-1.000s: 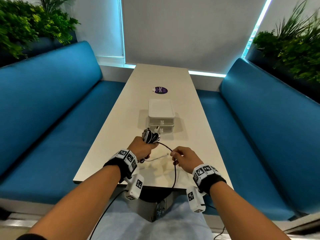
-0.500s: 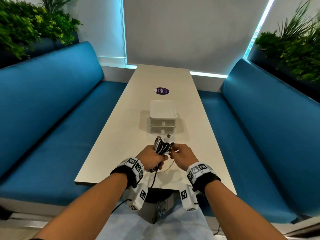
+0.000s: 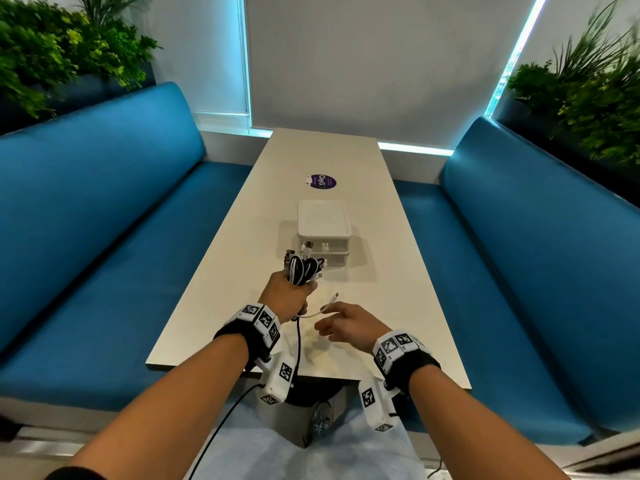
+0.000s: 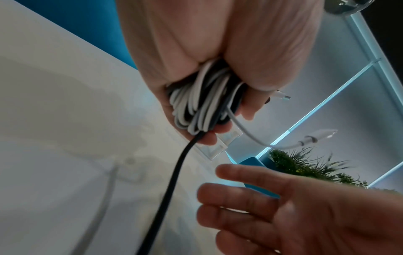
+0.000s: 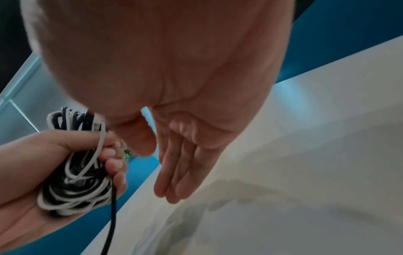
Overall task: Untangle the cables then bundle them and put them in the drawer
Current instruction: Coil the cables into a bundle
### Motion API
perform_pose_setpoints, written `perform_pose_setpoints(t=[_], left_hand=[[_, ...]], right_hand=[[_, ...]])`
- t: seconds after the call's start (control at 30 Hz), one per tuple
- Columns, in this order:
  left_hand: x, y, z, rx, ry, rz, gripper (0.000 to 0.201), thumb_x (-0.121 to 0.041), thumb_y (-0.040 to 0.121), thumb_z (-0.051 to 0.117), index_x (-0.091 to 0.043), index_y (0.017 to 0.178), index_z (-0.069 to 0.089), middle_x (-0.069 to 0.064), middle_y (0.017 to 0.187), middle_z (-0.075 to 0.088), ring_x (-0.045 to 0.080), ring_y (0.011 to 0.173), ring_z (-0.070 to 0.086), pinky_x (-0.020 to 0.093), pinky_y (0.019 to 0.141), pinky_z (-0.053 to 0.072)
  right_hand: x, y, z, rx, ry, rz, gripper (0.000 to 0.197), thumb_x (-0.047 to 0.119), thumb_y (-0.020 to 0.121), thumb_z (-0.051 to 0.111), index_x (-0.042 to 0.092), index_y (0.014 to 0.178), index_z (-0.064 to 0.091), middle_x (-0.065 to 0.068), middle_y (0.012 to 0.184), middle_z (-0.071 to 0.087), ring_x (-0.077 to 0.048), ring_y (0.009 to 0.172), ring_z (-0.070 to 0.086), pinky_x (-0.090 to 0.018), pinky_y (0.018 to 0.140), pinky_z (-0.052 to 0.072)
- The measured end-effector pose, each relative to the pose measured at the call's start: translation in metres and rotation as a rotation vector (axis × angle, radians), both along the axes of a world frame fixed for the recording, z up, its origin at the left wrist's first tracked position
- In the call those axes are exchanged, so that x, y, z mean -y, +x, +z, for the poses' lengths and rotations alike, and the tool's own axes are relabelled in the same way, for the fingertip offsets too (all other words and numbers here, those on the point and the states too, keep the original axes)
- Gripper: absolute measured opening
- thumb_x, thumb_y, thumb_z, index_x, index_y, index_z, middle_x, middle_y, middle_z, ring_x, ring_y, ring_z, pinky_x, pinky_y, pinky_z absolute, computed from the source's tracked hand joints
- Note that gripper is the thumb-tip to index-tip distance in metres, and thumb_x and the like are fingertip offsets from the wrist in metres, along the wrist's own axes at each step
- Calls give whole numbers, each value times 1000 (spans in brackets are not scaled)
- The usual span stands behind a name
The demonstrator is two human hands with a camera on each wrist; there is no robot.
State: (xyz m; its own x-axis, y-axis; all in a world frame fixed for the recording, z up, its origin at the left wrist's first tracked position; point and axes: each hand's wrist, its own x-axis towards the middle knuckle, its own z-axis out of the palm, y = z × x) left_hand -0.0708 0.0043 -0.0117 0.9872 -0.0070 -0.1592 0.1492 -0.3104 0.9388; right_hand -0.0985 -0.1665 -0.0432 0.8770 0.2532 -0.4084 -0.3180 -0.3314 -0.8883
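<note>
My left hand (image 3: 289,299) (image 4: 209,96) grips a bundle of black and white cables (image 3: 303,268) (image 4: 202,107) (image 5: 74,181) above the table. A black cable end (image 3: 298,344) (image 4: 172,186) hangs down from the fist, and a short white cable end (image 3: 323,308) (image 4: 283,145) with a plug sticks out to the right. My right hand (image 3: 341,323) (image 5: 174,169) hovers just right of the left hand with straight fingers, holding nothing. The small white drawer unit (image 3: 323,233), with both drawers closed, stands on the table just beyond the bundle.
The long white table (image 3: 242,271) runs away from me between two blue benches (image 3: 104,220). A round purple sticker (image 3: 321,182) lies beyond the drawer unit. Plants stand behind both bench backs.
My right hand has let go of the cable and drawn back to the right with fingers straightened. The left hand has lifted the bundle a little toward the drawer unit.
</note>
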Motion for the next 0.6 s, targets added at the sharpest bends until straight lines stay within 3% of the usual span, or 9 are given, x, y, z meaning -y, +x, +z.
perform_pose_setpoints(t=[0.07, 0.2, 0.23, 0.4, 0.5, 0.6], left_hand=[[1, 1, 4, 17, -11, 4, 25, -18, 92, 65, -7, 70, 59, 17, 58, 58, 12, 36, 50, 17, 37, 36], [4, 0, 5, 30, -30, 21, 17, -16, 92, 64, -4, 80, 62, 17, 63, 56, 12, 37, 48, 18, 36, 35], [4, -1, 4, 28, -32, 24, 14, -16, 92, 64, -4, 84, 63, 16, 63, 55, 12, 37, 47, 18, 36, 35], [2, -2, 0, 14, -52, 27, 21, -18, 92, 65, 3, 91, 62, 18, 65, 52, 20, 46, 43, 20, 37, 32], [4, -2, -3, 21, -60, 18, 23, -18, 92, 65, 4, 95, 62, 18, 65, 53, 20, 44, 42, 20, 38, 32], [5, -1, -5, 43, -34, -3, 23, -22, 90, 67, 0, 94, 64, 17, 63, 57, 18, 41, 46, 21, 40, 36]], right_hand=[[-4, -3, 0, 27, -134, 170, 51, 7, 86, 58, 13, 135, 46, 2, 108, 73, -18, 105, 66, -28, 92, 52], [-13, -4, -6, 65, -305, 268, 79, 53, 66, 70, 25, 136, 47, 5, 111, 72, -13, 109, 64, -35, 105, 43], [-15, -3, -8, 81, -312, 273, 76, 53, 65, 70, 26, 132, 50, 4, 108, 73, -14, 106, 65, -35, 103, 44], [-17, -8, -4, 148, -250, 243, 24, 23, 89, 63, 19, 111, 67, -1, 91, 72, -10, 81, 68, -21, 77, 49], [-19, -8, -6, 148, -247, 200, 13, 30, 90, 63, 21, 96, 69, 1, 90, 73, -10, 81, 69, -26, 78, 54], [-20, -7, -6, 93, -223, 173, 3, 15, 91, 62, 13, 89, 62, -4, 85, 72, -13, 78, 69, -34, 81, 57]])
